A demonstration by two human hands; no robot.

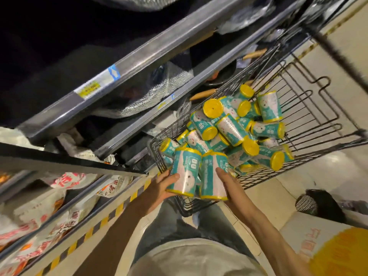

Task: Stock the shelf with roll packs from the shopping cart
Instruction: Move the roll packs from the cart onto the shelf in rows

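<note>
A black wire shopping cart (310, 108) holds several teal roll packs (235, 126) with yellow ends, piled loosely. Over the cart's near corner I hold two packs side by side between my hands. My left hand (161, 186) grips the left pack (185, 172), thumb on its front. My right hand (229, 186) presses against the side of the right pack (212, 176), its fingers partly hidden behind it. The grey metal shelves (119, 76) rise to the left of the cart.
Foil-wrapped goods (159, 90) and wooden-handled pans (203, 94) lie on the shelves beside the cart. Bagged goods with red print (67, 180) fill the lower left shelves above a yellow-black striped base edge (95, 222). A cardboard box (310, 238) sits on the floor at right.
</note>
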